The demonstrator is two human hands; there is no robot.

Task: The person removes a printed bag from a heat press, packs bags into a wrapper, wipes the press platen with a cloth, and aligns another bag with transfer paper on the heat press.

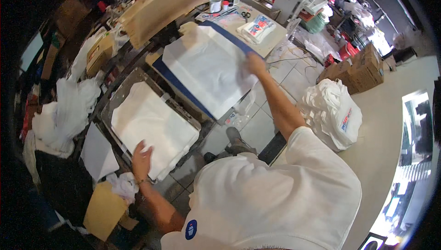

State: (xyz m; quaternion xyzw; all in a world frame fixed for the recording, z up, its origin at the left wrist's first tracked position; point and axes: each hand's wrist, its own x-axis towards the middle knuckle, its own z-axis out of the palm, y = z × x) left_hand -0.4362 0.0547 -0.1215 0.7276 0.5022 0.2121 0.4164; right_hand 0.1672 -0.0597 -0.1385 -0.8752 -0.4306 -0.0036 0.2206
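A white sheet lies over a dark blue pad on a flat stand in front of me. My right hand is at the sheet's right edge with curled fingers; blur hides whether it pinches the sheet. To the left, a stack of white fabric pieces rests on a worn grey-brown support. My left hand is at the stack's near left side, fingers apart and holding nothing. Whether its fingertips touch the fabric is unclear.
A curved tan panel overhangs the far side. Beyond the sheet, a small table bears folded printed bags, scissors and mugs. White bags are piled at right beside cardboard boxes. Crumpled white cloth lies left.
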